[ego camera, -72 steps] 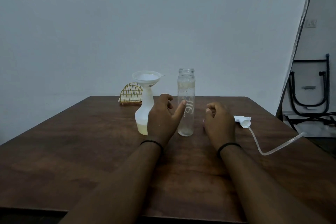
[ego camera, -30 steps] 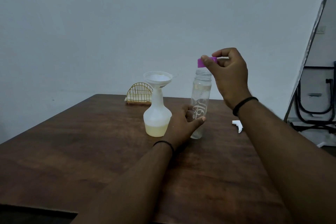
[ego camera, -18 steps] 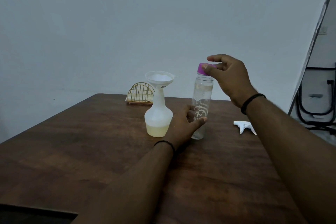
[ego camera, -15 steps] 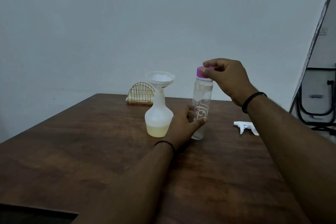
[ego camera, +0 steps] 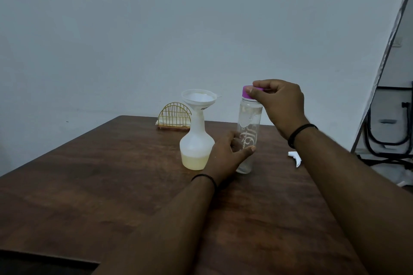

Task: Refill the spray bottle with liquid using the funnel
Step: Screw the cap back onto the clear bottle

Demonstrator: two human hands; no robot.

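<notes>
A white spray bottle (ego camera: 196, 145) stands on the brown table (ego camera: 111, 185), pale yellow liquid filling its bottom. A white funnel (ego camera: 199, 98) sits in its neck. To its right stands a tall clear bottle (ego camera: 249, 127), nearly empty, with a purple cap (ego camera: 247, 91) on its mouth. My right hand (ego camera: 279, 105) pinches that cap from the right. My left hand (ego camera: 228, 156) grips the clear bottle's lower body. The white spray head (ego camera: 295, 156) lies on the table to the right, partly hidden by my right forearm.
A gold wire napkin holder (ego camera: 174, 116) stands at the table's far edge behind the spray bottle. A plain wall rises behind the table. A black metal frame (ego camera: 388, 127) stands off the table at the far right.
My right hand picked up the purple cap, carried it over the clear bottle and set it on the mouth. My left hand went from resting beside the bottle to gripping it.
</notes>
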